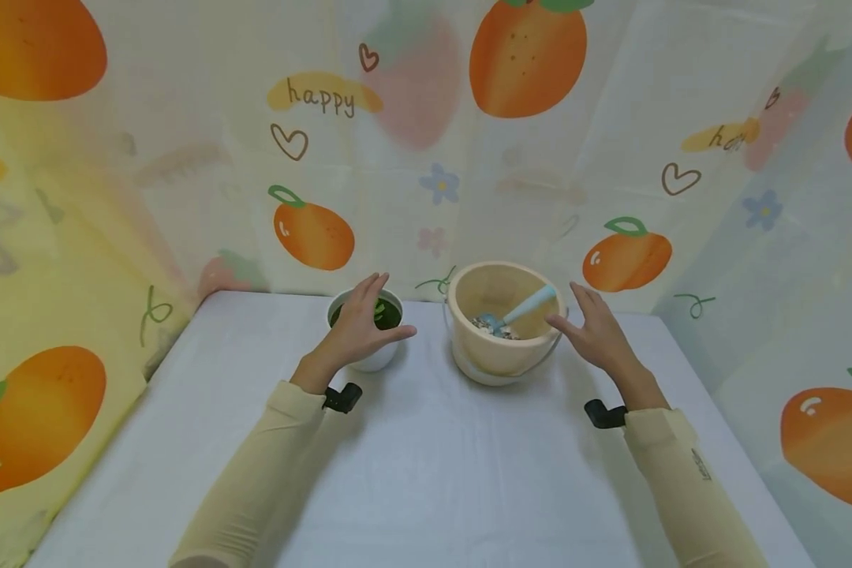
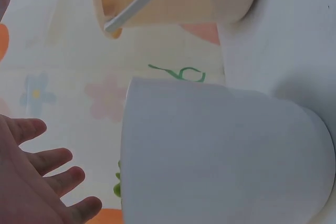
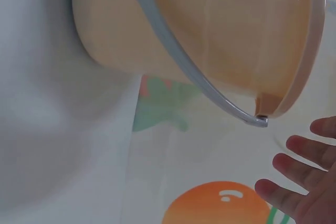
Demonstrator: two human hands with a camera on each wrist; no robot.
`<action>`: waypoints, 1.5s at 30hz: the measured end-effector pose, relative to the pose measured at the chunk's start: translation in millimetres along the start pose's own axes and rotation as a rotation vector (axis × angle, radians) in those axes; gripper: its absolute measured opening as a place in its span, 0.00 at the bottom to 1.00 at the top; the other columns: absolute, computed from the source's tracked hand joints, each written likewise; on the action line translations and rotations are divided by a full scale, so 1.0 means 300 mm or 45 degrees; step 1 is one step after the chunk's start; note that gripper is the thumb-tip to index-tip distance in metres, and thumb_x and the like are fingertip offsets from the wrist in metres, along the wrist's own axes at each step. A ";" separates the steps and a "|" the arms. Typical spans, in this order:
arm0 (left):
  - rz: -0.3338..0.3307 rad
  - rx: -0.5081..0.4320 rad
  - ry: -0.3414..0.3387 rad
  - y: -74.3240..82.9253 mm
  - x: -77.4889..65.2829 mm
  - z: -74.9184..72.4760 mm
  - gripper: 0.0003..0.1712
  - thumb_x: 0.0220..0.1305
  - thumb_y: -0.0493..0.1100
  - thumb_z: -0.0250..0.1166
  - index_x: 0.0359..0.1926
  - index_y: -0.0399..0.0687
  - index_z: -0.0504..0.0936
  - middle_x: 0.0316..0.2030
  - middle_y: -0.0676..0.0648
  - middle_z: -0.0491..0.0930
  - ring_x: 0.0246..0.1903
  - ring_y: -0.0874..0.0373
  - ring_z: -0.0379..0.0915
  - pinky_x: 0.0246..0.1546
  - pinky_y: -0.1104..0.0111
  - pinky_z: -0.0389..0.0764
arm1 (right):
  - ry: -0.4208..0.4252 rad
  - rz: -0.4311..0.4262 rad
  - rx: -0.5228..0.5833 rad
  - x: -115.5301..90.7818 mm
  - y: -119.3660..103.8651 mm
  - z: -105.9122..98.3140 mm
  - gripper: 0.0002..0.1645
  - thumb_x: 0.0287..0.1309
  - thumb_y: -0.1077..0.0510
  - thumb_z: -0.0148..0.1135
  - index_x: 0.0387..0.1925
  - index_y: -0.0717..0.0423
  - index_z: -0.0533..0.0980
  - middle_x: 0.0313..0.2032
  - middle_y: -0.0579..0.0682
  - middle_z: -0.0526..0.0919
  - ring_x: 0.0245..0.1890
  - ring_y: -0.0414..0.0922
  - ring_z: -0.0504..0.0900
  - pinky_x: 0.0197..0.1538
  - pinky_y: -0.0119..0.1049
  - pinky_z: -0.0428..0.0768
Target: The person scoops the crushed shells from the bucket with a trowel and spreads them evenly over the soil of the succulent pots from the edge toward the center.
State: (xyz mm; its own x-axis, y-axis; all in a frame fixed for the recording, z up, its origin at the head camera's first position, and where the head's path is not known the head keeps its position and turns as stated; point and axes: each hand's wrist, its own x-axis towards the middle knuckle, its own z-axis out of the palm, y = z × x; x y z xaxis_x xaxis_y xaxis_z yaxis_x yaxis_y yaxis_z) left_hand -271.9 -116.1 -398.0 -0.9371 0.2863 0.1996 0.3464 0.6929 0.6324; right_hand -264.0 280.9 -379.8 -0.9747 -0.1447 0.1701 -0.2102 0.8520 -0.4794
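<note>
A white pot (image 1: 375,361) with a green plant (image 1: 386,314) in it stands at the back of the table, left of centre. My left hand (image 1: 360,325) hovers over its rim, fingers spread and nothing in them; the left wrist view shows the pot's smooth side (image 2: 226,150). To the right is a cream bucket (image 1: 486,359) with a grey handle (image 3: 181,59) hanging down its side. Inside it a light blue tool (image 1: 532,304) leans on the rim, its lower end among greyish pebble-like bits (image 1: 506,331). My right hand (image 1: 599,331) is held beside the bucket's right rim, fingers extended, holding nothing.
A white cloth (image 1: 461,473) covers the table. Behind it and at both sides hang printed sheets (image 1: 426,213) with oranges, hearts and flowers, close behind the pot and bucket. A black wrist device (image 1: 606,414) sits at each sleeve cuff.
</note>
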 end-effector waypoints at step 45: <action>0.068 -0.256 -0.120 0.158 0.162 0.239 0.60 0.53 0.64 0.70 0.77 0.45 0.48 0.76 0.40 0.50 0.75 0.45 0.44 0.72 0.48 0.57 | -0.025 -0.035 0.067 0.135 -0.004 0.025 0.38 0.67 0.44 0.57 0.63 0.72 0.68 0.60 0.72 0.68 0.61 0.67 0.68 0.64 0.62 0.67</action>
State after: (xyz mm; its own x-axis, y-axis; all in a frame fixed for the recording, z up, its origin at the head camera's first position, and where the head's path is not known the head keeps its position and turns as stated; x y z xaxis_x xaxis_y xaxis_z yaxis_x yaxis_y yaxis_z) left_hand -297.9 -22.0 -412.2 -0.9063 0.3863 0.1715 0.3707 0.5319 0.7613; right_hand -303.7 270.3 -378.7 -0.9698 -0.1777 0.1671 -0.2398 0.8200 -0.5197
